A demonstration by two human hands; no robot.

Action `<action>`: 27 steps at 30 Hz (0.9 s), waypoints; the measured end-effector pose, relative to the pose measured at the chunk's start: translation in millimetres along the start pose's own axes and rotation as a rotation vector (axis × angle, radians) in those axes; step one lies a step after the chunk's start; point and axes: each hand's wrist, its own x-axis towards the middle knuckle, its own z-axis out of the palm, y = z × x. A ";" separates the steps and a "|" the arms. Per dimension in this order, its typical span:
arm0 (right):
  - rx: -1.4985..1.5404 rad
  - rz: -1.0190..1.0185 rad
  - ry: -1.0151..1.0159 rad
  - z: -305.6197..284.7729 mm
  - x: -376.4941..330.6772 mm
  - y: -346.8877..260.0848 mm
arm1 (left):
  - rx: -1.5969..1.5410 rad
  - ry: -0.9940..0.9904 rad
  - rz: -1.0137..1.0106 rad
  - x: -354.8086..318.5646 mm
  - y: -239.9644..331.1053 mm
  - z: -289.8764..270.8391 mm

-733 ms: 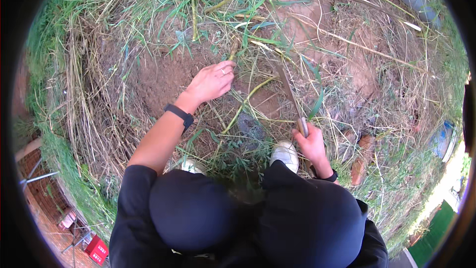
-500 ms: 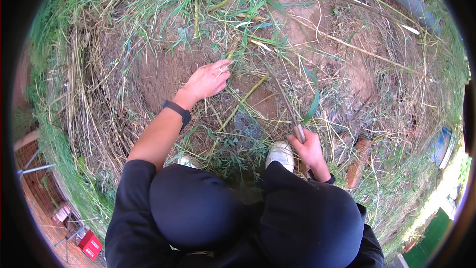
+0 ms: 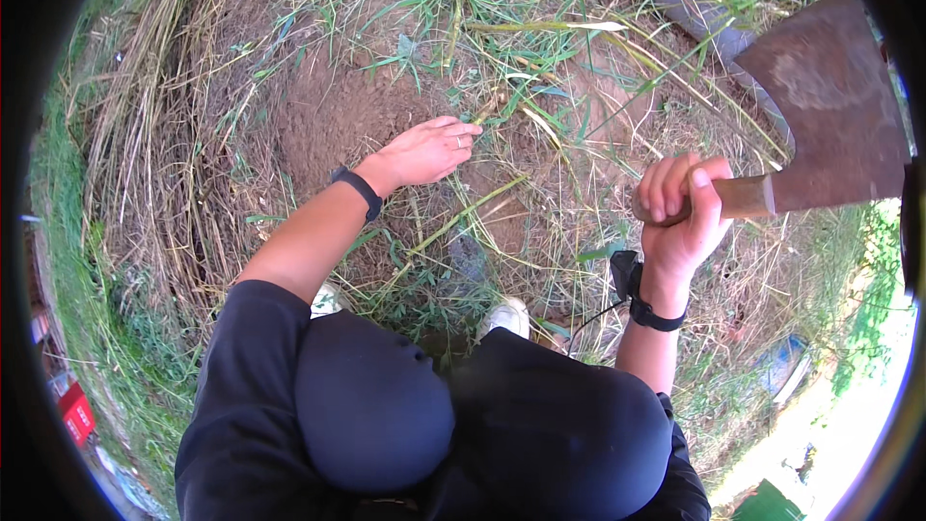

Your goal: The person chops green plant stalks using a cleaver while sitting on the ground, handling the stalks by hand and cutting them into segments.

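My right hand (image 3: 683, 207) is raised on the right, its fingers wrapped round the wooden handle of a cleaver (image 3: 830, 101). The broad, rusty brown blade points to the right, off the ground. Low over the soil, my left hand (image 3: 429, 151) is closed with its fingertips on a thick yellow-green plant stalk (image 3: 488, 110). The fingers partly hide how the stalk sits in them. Long green leaves (image 3: 526, 77) spread beyond that hand. A cut-looking loose stalk (image 3: 468, 214) lies slanting across the ground nearer to me.
Dry straw (image 3: 159, 106) is heaped at the left. A thick grey pipe (image 3: 690, 2) crosses the far right behind the blade. My white shoe (image 3: 504, 319) stands close below the loose stalk. A red box (image 3: 75, 413) shows at the lower left edge.
My right hand has lifted the cleaver from low by my shoe up to the right, turning its flat side into view. My left hand stays at the stalk; the view has shifted.
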 end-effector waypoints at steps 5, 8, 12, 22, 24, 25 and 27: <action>-1.131 0.207 -0.180 -72.6 -63.5 136.9 | -0.028 0.188 0.089 13.8 41.2 -37.5; -0.792 0.984 -0.081 -59.7 -84.7 177.0 | -0.017 0.308 0.009 -55.8 73.8 -51.8; -0.617 1.148 -0.076 -47.2 -74.2 164.7 | -0.082 0.342 -0.351 -127.6 84.3 -41.6; -0.950 0.079 0.003 -3.5 32.6 -73.7 | -0.084 0.303 -0.870 -140.0 45.4 -3.6; -0.668 -0.063 0.248 47.2 67.0 -124.7 | -0.118 0.249 -0.900 -142.8 38.6 -0.2; -0.521 -0.143 -0.034 40.8 84.2 -159.7 | -0.147 0.267 -0.882 -131.7 38.9 2.6; -0.283 -0.268 -0.316 33.2 94.9 -166.7 | -0.152 0.270 -0.878 -130.4 40.9 7.8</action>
